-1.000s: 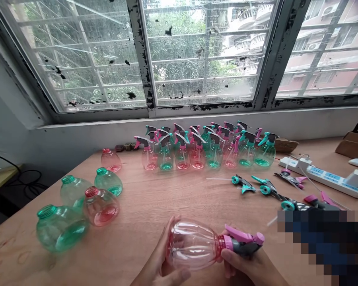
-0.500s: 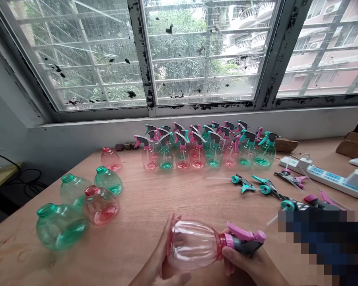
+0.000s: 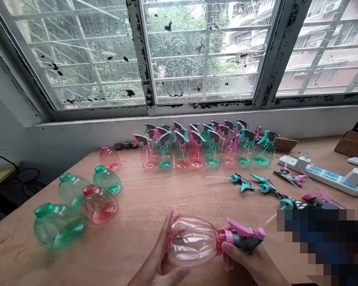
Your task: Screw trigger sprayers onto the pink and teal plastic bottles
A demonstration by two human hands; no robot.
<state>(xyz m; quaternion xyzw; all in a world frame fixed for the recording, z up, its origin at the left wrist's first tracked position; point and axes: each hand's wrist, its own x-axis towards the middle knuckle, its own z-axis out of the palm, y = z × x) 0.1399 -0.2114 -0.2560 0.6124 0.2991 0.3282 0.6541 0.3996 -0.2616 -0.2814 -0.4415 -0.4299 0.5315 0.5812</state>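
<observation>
A clear pink spray bottle [image 3: 193, 241] lies sideways between my hands, its pink and black trigger sprayer [image 3: 245, 237] seated on the neck and pointing right. My left hand [image 3: 164, 252] cups the bottle's base, thumb below and fingers behind it. With thumb and fingers, my right hand [image 3: 241, 256] grips the pink collar at the neck; part of those fingers is hidden behind the bottle. To the left stand several open-necked bottles, among them a green bottle [image 3: 59, 228] and a pink bottle [image 3: 100, 204].
Several finished-looking spray bottles [image 3: 197, 153] stand in rows along the wall. Loose sprayer heads [image 3: 268, 186] lie at the right, beside a white power strip [image 3: 322, 174]. A brown box [image 3: 353, 145] sits at the far right. Pixelated blocks cover the lower right corner.
The bottle's base and the trigger have shifted and turned slightly in my hands. Both hands keep nearly the same place and hold. The camera view has moved a little.
</observation>
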